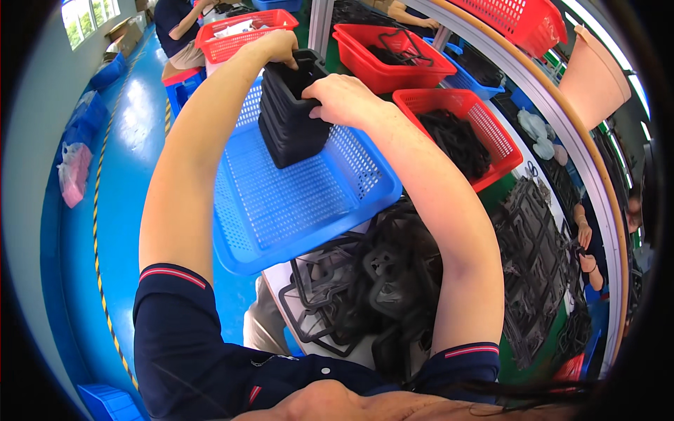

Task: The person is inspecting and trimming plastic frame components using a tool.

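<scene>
The black stack (291, 133) is held in the far part of the blue basket (274, 203), its rim pinched between the nearly closed fingers of the left hand (276, 48) and right hand (342, 98). Open floor is left toward the basket's near edge. Some fingertips are hidden; black parts (390, 274) below are blurred.

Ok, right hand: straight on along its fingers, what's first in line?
The black stack. The right hand points left, its fingertips seemingly at the stack's rim; how far they reach inside is unclear.
</scene>
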Demonstrator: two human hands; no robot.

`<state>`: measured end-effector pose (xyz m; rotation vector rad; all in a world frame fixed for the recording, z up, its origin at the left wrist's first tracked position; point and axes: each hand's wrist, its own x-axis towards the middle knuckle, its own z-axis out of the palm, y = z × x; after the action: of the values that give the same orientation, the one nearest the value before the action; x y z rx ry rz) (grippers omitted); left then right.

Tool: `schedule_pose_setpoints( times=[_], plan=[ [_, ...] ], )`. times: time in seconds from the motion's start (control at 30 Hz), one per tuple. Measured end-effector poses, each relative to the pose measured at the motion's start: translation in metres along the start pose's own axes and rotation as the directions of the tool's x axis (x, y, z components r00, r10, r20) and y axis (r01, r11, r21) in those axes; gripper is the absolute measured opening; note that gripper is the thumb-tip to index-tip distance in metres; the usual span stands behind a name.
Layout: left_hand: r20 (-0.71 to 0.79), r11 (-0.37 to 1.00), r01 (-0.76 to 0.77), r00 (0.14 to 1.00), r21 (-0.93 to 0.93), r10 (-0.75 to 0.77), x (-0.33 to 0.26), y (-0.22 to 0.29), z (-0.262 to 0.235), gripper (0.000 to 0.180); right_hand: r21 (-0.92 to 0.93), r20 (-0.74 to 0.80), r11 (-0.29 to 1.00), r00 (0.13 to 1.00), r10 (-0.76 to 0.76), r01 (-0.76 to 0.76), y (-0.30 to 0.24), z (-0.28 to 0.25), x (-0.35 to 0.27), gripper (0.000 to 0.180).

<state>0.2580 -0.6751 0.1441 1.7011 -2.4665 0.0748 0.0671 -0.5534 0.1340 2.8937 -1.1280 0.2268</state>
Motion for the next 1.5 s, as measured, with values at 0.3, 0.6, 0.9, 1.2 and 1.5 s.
schedule_pose_setpoints(
  times=[0.3, 0.6, 0.9, 1.2, 1.5],
  plan=[
    [0.009, 1.0, -0.002, 1.0, -0.031, 0.002, 0.001, -0.003, 0.007, 0.036, -0.044, -0.063, 0.999, 0.998, -0.018, 0.015, -0.005, 0.005, 0.0, 0.033],
    [-0.063, 0.999, 0.027, 0.998, 0.027, -0.025, -0.005, -0.004, 0.01, 0.036, -0.023, -0.035, 1.0, 0.999, -0.005, 0.004, -0.012, 0.0, 0.0, 0.033],
    [-0.028, 0.989, 0.083, 0.996, 0.119, -0.08, -0.006, 0.003, 0.001, 0.036, 0.004, -0.065, 1.0, 0.998, 0.008, -0.007, -0.007, 0.006, -0.001, 0.03],
    [0.028, 0.994, 0.092, 0.995, 0.058, -0.093, -0.006, 0.006, 0.012, 0.042, -0.04, 0.007, 0.999, 1.0, 0.022, -0.022, -0.01, 0.005, -0.002, 0.034],
    [0.013, 0.985, 0.134, 0.991, 0.105, -0.136, -0.007, 0.006, 0.009, 0.043, 0.003, -0.046, 1.0, 0.999, 0.027, -0.027, -0.015, 0.005, 0.005, 0.032]
  ],
)
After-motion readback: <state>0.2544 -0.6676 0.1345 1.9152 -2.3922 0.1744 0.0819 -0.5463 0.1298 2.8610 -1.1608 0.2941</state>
